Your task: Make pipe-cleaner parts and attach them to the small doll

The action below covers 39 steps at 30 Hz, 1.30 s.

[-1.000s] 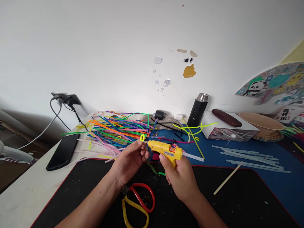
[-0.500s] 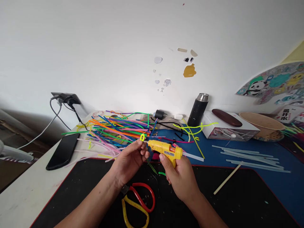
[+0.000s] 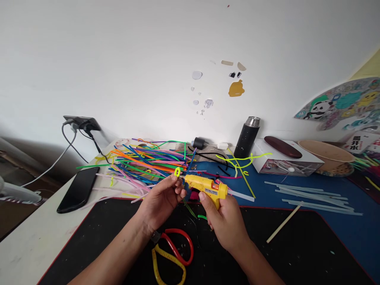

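Between the thumb and fingertips of my left hand (image 3: pixel 162 200) is a small neon-yellow pipe cleaner loop (image 3: pixel 177 172), held upright. My right hand (image 3: pixel 228 221) grips a yellow hot glue gun (image 3: pixel 204 186), its nozzle pointing left, close to the loop; whether they touch I cannot tell. A translucent glue stick (image 3: pixel 242 195) sticks out of the gun's back end. Below my hands, scissors (image 3: pixel 178 247) with one red and one yellow handle lie on the black mat (image 3: pixel 231 265); my left wrist partly covers them.
Behind my left hand lies a heap of coloured pipe cleaners (image 3: pixel 148 160). A black phone (image 3: pixel 78 190) rests at left. Toward the right stand a black flask (image 3: pixel 247 136) and a white box (image 3: pixel 287 162), with loose glue sticks (image 3: pixel 317 196) and a pale stick (image 3: pixel 283 224) in front.
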{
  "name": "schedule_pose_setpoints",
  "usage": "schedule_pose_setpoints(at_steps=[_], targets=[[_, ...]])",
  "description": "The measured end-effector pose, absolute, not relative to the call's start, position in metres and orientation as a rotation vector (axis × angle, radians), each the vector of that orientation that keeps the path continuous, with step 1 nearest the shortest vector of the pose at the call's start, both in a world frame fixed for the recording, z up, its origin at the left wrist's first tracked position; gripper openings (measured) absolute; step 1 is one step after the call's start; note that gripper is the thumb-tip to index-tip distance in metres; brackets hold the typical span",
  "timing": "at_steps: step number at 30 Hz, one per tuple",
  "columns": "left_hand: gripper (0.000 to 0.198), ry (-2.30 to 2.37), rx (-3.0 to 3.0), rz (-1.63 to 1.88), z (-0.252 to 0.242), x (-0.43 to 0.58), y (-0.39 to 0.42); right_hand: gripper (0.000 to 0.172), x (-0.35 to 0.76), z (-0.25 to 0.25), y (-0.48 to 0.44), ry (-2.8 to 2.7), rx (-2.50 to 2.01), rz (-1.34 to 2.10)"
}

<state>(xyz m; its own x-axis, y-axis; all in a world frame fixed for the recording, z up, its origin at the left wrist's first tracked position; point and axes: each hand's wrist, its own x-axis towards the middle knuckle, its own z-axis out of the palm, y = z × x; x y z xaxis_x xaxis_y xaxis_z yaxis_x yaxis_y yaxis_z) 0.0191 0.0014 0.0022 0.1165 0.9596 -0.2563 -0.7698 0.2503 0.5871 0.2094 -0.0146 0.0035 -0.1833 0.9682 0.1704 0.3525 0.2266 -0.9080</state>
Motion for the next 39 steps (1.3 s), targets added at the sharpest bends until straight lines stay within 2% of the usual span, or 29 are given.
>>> schedule_pose_setpoints(at_steps=[6, 10, 13, 21, 28, 33, 39], targets=[[0.027, 0.692, 0.377, 1.337, 0.003, 0.013, 0.004, 0.055, 0.213, -0.001, -0.012, -1.602, -1.236, 0.988], [0.033, 0.736, 0.428, 1.433, 0.005, 0.006, 0.01, 0.062, 0.216, -0.003, -0.007, -1.414, -1.253, 1.107], [0.037, 0.801, 0.464, 1.437, 0.003, 0.002, 0.015, 0.06, 0.215, -0.004, 0.001, -1.251, -1.168, 1.21], [0.034, 0.798, 0.54, 1.377, -0.001, 0.005, 0.013, 0.064, 0.229, -0.006, 0.006, -1.049, -1.138, 1.262], [0.033, 0.779, 0.544, 1.343, -0.002, 0.011, 0.008, 0.067, 0.275, -0.012, -0.029, -0.951, -1.337, 1.313], [0.035, 0.775, 0.55, 1.326, -0.003, 0.013, 0.008, 0.075, 0.291, -0.029, -0.042, -1.016, -1.585, 1.285], [0.034, 0.79, 0.57, 1.291, -0.008, 0.014, 0.01, 0.075, 0.296, -0.029, -0.039, -0.944, -1.709, 1.325]])
